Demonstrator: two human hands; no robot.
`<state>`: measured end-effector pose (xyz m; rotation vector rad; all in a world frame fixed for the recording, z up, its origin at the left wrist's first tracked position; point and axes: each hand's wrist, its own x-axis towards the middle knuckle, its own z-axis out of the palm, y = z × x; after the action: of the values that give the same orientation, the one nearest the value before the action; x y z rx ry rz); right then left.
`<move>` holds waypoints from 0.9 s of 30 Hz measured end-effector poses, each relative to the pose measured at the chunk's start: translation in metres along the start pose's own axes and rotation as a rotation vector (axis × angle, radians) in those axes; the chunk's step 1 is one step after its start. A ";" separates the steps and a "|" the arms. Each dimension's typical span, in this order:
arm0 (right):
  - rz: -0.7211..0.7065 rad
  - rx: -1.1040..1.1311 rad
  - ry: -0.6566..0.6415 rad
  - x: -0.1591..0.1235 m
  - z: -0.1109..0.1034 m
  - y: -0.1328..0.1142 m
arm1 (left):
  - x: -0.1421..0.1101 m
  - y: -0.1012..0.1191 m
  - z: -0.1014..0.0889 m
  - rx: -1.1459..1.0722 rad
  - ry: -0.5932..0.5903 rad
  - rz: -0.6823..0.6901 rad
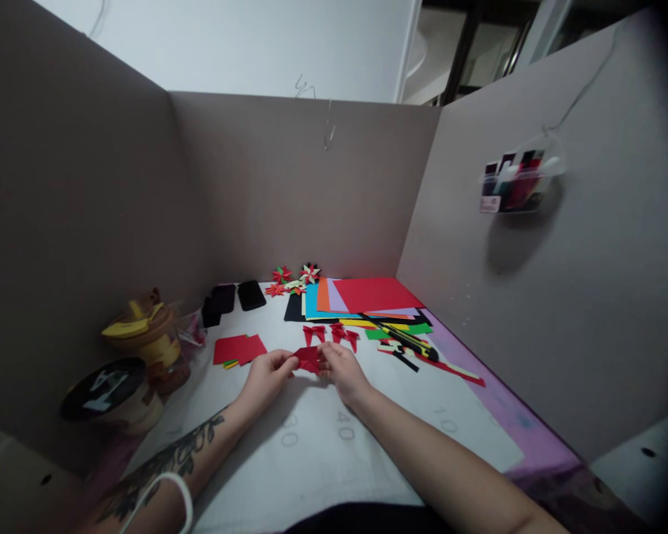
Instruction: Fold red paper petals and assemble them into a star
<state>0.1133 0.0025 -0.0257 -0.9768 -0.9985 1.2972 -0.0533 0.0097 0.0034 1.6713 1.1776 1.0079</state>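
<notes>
Both my hands meet over the white mat (312, 445) on a small folded red paper piece (308, 359). My left hand (267, 374) pinches its left edge with closed fingers. My right hand (342, 371) pinches its right edge the same way. Just beyond the piece lie folded red paper units (332, 333). A small pile of red paper squares (238, 348) lies to the left of my left hand.
A stack of coloured paper sheets (361, 300) lies at the back right, with a cutter (404, 341) and paper strips (450, 367) beside it. Finished paper stars (295, 280) and two black phones (237, 297) sit by the back wall. Jars (139, 345) stand at the left. Cardboard walls (534, 282) surround the desk.
</notes>
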 end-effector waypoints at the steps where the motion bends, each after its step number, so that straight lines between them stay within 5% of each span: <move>1: 0.084 0.075 -0.020 0.001 0.000 0.000 | 0.001 -0.001 0.000 -0.007 0.015 0.006; 5: 0.254 0.228 -0.106 -0.002 0.002 -0.003 | 0.001 -0.004 -0.001 0.021 0.043 0.036; 10: 0.256 0.259 -0.113 -0.004 0.003 -0.005 | 0.000 -0.003 0.001 0.014 0.004 0.027; 19: -0.010 -0.093 -0.037 0.000 0.002 -0.002 | 0.002 0.000 0.002 -0.063 -0.082 -0.045; 27: -0.196 -0.276 -0.065 -0.003 -0.002 -0.004 | 0.004 -0.006 -0.002 -0.054 -0.047 -0.010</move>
<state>0.1160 -0.0003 -0.0228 -1.0192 -1.3152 1.0518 -0.0557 0.0149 -0.0008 1.6366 1.1177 0.9811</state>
